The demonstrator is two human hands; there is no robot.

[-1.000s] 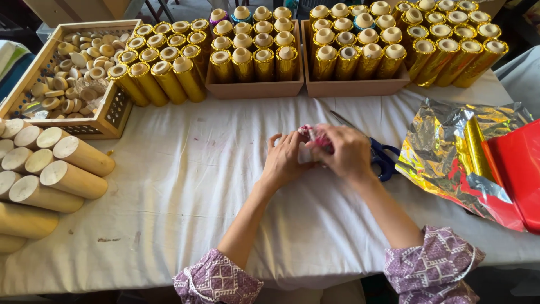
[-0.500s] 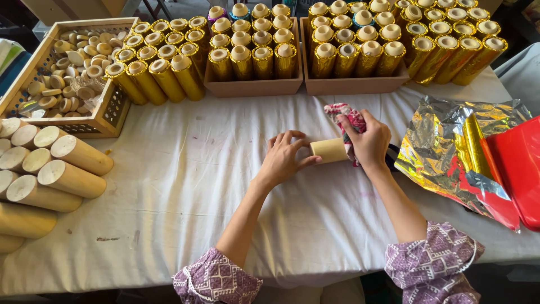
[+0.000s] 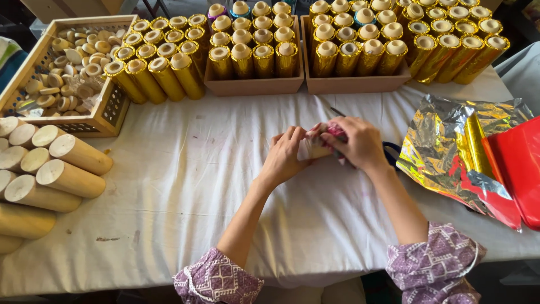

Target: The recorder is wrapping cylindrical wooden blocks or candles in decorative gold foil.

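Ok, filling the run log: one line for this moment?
left hand: holds tube | right hand: wraps pink foil | on white tablecloth

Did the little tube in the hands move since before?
Yes. The small tube sits farther from the wooden trays, nearer the person, covered by both hands.

Two hands point(image 3: 323, 149) on one tube point(image 3: 313, 148); two boxes point(image 3: 256, 85) beyond them; one crate point(image 3: 112, 110) far left.

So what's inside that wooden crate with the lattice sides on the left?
The wooden crate holds a loose heap of small pale discs, with some clear plastic among them. Whatever lies beneath the heap is covered.
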